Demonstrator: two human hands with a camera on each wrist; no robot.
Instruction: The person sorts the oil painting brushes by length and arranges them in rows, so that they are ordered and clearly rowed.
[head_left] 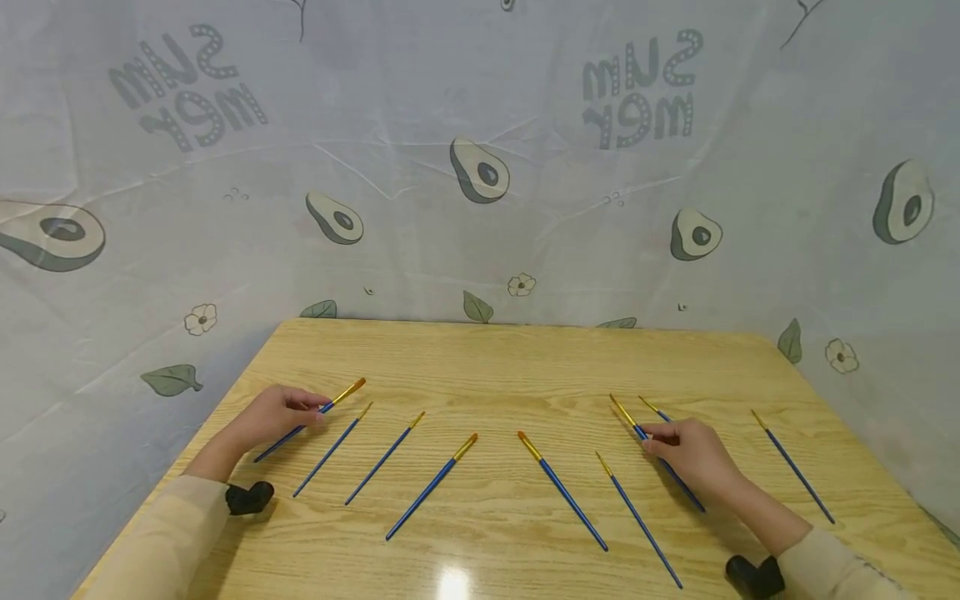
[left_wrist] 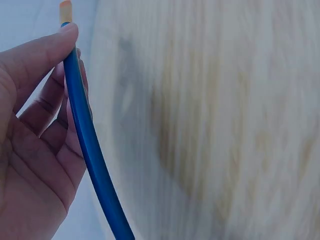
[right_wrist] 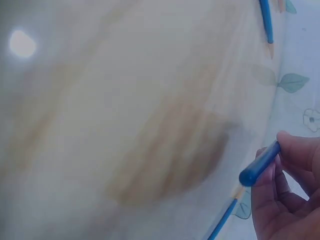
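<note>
Left hand pinches broad brush near bristle end; right hand pinches second brush likewise, presumably for control. Between hands, five brushes lie apart. Thin brush (partly hidden) sits just beyond right hand, possibly in its way; outer brush outward.

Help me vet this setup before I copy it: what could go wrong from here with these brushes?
The right hand pinches one brush, and a second brush lies partly hidden behind that hand; a small sideways move might knock it askew.

The left hand pinches a blue-handled brush nearer one end, so the longer free part could swing and perhaps nudge the neighbouring brush lying alongside.
</note>
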